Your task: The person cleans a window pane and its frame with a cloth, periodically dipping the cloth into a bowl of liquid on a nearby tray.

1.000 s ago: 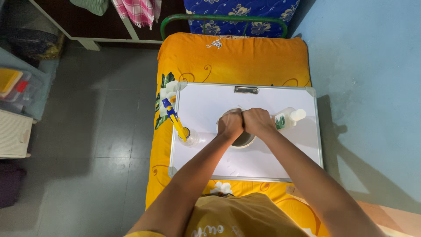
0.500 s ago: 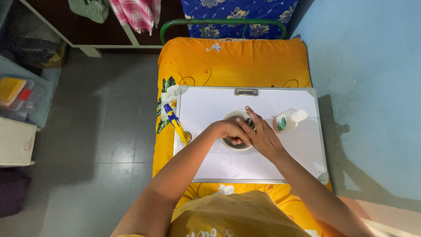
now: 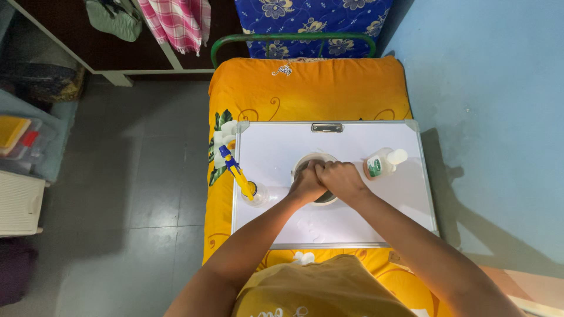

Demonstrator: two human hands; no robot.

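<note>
A round grey bowl (image 3: 310, 158) stands in the middle of a white board (image 3: 352, 223) that lies on an orange bed. My left hand (image 3: 305, 186) and my right hand (image 3: 342, 179) are pressed together, knuckles up, directly over the bowl and cover most of it. Both hands have their fingers curled. Whatever is under them or inside the bowl is hidden. A small white bottle (image 3: 382, 163) with a green label lies just right of my right hand. To the left of my left hand, a clear glass (image 3: 257, 194) holds a blue and yellow tool (image 3: 234, 169).
The orange mattress (image 3: 305, 88) fills a narrow bed with a green metal rail (image 3: 294, 38) at its far end. A blue wall (image 3: 499, 117) runs along the right. Grey floor lies on the left, with storage boxes (image 3: 17, 141) and a shelf with hanging cloths (image 3: 176, 17).
My right hand lay flat with its fingers stretched over the bowl half a second ago. Now its fingers are curled and both hands sit together again. The camera view has shifted slightly.
</note>
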